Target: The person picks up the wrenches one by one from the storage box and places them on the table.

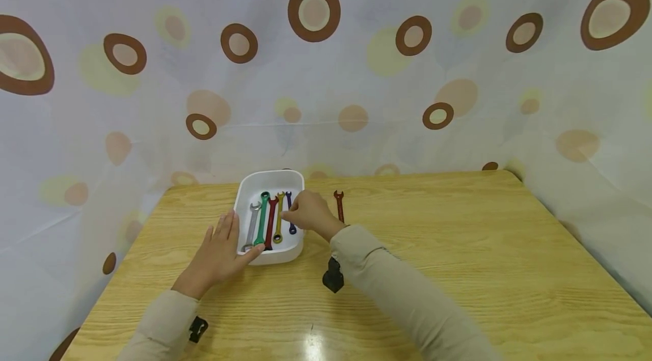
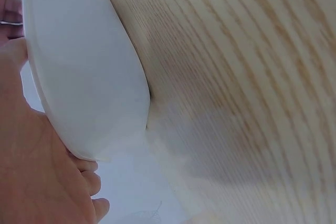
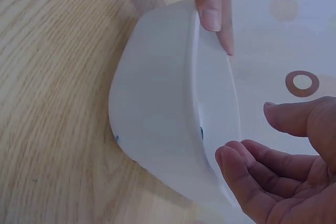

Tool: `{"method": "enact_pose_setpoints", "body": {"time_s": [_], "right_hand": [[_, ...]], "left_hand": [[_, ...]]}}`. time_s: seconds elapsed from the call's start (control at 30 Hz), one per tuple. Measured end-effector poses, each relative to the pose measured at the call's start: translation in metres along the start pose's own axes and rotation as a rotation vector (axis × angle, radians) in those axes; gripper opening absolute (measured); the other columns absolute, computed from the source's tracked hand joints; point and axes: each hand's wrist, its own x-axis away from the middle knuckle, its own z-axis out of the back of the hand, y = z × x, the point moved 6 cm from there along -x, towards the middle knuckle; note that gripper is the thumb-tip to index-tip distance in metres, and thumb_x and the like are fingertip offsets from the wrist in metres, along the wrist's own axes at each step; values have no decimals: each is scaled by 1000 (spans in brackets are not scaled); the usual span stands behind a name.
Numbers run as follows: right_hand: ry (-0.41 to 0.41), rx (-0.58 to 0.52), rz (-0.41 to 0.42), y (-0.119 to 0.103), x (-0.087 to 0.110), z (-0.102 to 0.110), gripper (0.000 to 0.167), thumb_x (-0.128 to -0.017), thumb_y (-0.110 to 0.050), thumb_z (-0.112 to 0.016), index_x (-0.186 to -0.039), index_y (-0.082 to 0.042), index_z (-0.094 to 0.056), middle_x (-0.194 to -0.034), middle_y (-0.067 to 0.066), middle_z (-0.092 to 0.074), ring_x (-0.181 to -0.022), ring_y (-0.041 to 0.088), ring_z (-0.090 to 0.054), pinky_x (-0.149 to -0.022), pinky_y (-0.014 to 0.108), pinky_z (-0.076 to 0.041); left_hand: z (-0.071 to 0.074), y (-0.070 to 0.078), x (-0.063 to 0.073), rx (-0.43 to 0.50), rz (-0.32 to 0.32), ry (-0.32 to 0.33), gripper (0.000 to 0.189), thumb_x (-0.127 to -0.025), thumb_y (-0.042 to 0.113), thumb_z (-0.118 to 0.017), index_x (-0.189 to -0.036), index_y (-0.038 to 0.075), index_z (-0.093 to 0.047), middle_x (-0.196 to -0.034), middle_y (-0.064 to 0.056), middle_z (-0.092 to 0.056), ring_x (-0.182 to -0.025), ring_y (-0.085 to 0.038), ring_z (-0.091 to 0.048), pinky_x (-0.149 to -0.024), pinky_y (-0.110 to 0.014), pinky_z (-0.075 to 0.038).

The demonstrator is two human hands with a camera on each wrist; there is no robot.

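Observation:
A white tray (image 1: 282, 257) holds several wrenches side by side: silver (image 1: 252, 225), green (image 1: 262, 219), red (image 1: 272, 222), yellow (image 1: 279, 215) and dark blue (image 1: 292, 230). My left hand (image 1: 219, 250) rests against its near left corner, thumb along the near rim and fingers straight at the left side. In the left wrist view the palm lies by the tray wall (image 2: 84, 66). My right hand (image 1: 309, 214) hovers over the tray's right edge, partly covering the blue wrench. Its fingers are loosely bent, thumb apart, with nothing between them in the right wrist view.
An orange-brown wrench (image 1: 340, 207) lies on the wooden table (image 1: 458, 248), just right of the tray. Behind the table hangs a white cloth (image 1: 356, 89) printed with circles. Black wrist mounts (image 1: 333, 276) show under the sleeves.

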Motion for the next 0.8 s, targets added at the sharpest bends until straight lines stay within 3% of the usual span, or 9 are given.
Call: {"method": "enact_pose_setpoints", "body": {"time_s": [0.17, 0.3, 0.47, 0.53, 0.63, 0.8], "right_hand": [[10, -1, -11, -4, 0, -9, 28, -87, -26, -71, -78, 0, -73, -67, 5, -66, -56, 11, -56, -49, 21, -46], [3, -5, -13, -6, -1, -18, 32, -88, -26, -70, -75, 2, -73, -56, -1, -56, -50, 8, -46, -46, 20, -39], [12, -1, 5, -8, -3, -31, 41, -88, -24, -69, -55, -1, -62, -44, -4, -42, -43, 7, -37, -42, 20, -29], [27, 21, 14, -8, -3, -36, 44, -87, -23, -70, -50, -7, -53, -43, -5, -41, -43, 7, -38, -41, 19, -30], [34, 75, 24, -10, -3, -41, 45, -87, -22, -70, -50, -10, -48, -43, -4, -40, -43, 8, -39, -42, 20, -31], [48, 145, 34, -14, -5, -46, 34, -86, -22, -70, -61, -8, -53, -53, -2, -47, -49, 11, -44, -45, 22, -35]], "left_hand": [[1, 2, 1, 3, -6, -2, 100, -92, 65, -42, -146, -15, -16, -155, -30, -11, -142, -47, -13, -112, -62, -14], [1, 2, 0, 1, -8, 3, 99, -92, 64, -42, -146, -15, -16, -155, -30, -12, -142, -46, -14, -112, -62, -15], [0, 1, 0, -1, -9, 9, 99, -92, 65, -41, -146, -15, -16, -155, -30, -12, -142, -46, -14, -112, -61, -15], [0, 1, 0, 2, -10, 7, 99, -92, 65, -41, -146, -15, -16, -155, -30, -11, -142, -46, -14, -112, -61, -15], [0, 2, 1, 8, -13, 6, 99, -93, 64, -42, -146, -15, -16, -155, -30, -11, -142, -46, -13, -112, -61, -16], [2, 3, 1, -5, -16, 18, 98, -93, 63, -42, -146, -15, -17, -155, -30, -13, -142, -46, -15, -112, -61, -16]]}}
